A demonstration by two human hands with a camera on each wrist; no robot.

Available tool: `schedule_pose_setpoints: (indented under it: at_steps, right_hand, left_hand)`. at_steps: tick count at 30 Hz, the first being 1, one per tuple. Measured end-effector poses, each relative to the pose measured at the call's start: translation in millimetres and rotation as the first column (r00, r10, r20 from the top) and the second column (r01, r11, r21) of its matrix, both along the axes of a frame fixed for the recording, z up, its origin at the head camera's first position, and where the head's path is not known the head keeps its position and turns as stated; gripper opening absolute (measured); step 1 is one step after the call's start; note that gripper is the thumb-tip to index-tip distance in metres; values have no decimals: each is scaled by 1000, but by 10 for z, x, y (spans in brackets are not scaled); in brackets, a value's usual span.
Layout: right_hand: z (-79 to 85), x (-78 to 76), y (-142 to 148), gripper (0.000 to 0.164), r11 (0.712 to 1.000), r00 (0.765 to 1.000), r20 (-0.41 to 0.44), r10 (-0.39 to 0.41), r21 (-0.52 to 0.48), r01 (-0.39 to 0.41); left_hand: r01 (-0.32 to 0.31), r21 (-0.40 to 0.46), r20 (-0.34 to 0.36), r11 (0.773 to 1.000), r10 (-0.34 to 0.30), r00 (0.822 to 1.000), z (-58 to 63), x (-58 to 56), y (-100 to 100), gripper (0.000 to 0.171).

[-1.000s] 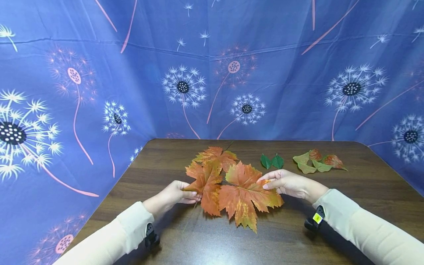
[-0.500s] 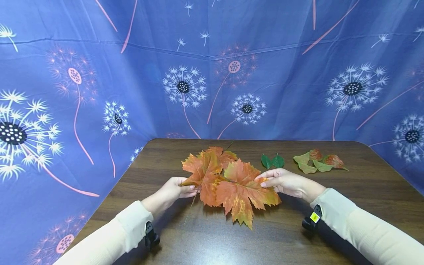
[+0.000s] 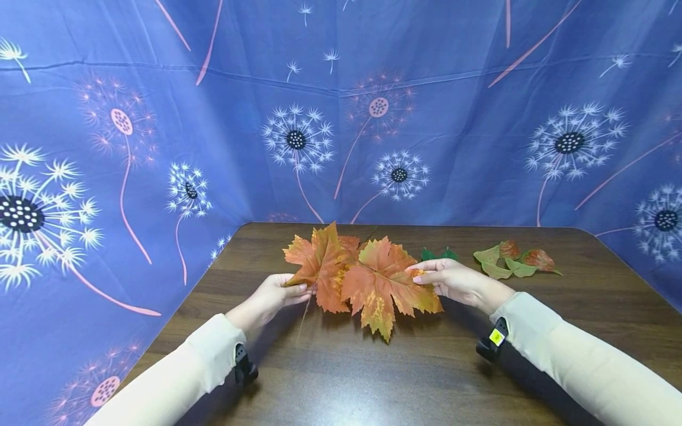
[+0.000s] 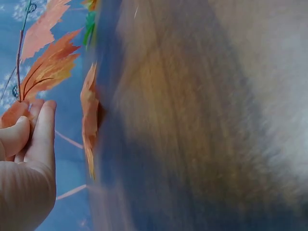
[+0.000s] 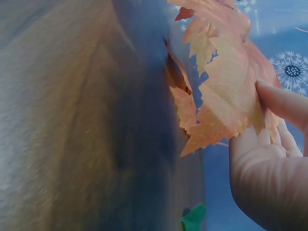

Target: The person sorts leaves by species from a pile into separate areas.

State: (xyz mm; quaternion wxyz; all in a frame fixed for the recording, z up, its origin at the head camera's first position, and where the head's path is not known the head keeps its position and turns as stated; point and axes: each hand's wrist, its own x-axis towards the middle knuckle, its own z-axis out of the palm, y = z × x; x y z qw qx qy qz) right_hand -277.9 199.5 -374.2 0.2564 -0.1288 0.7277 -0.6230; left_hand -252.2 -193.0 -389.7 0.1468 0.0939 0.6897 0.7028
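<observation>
My left hand [image 3: 272, 300] pinches the near left edge of an orange maple leaf [image 3: 318, 265], and a thin stem [image 3: 303, 319] hangs below those fingers. With thumb and fingers, my right hand [image 3: 457, 283] pinches the right edge of a larger orange-yellow maple leaf [image 3: 380, 281]. The two leaves overlap in the middle and are raised off the table. Behind them lies a third maple leaf [image 3: 348, 243], mostly hidden. In the left wrist view, that leaf on the table [image 4: 89, 120] stands apart from the held ones.
Two small green leaves [image 3: 449, 254] lie behind my right hand, partly covered by it. Farther right is a cluster of yellow-green and reddish leaves [image 3: 495, 271]. The brown wooden table [image 3: 351, 384] ends at a blue dandelion-patterned cloth [image 3: 458, 118].
Both hands have lifted the two maple leaves up and away from me, shifting them slightly left. The left leaf now stands more upright and covers more of the third leaf.
</observation>
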Motion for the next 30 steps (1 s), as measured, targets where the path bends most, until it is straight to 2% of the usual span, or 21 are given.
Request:
schedule_pose_setpoints:
  at_steps: [4, 6, 14, 17, 22, 30]
  right_hand:
    - [28, -57, -47, 49, 999, 1000, 3, -30, -21, 30]
    - [37, -90, -69, 50, 998, 999, 10, -42, -46, 42]
    - [34, -234, -104, 27, 987, 994, 41, -105, -119, 109]
    - [29, -289, -100, 31, 984, 991, 45, -124, -124, 129]
    - [16, -371, -129, 45, 980, 986, 56, -156, -119, 161]
    - [-71, -538, -252, 32, 971, 983, 84, -163, -163, 174]
  left_hand:
    - [-41, 6, 0, 999, 41, 999, 6, -88, -8, 35]
    - [-50, 11, -7, 999, 50, 999, 18, -132, -11, 35]
    - [-91, 50, 8, 995, 91, 996, 58, -262, -51, 37]
    - [-105, 63, 14, 993, 104, 994, 60, -302, -96, 38]
    - [-140, 100, 35, 985, 137, 990, 52, -389, -166, 40]
    - [-167, 105, 50, 980, 163, 985, 9, -540, -248, 42]
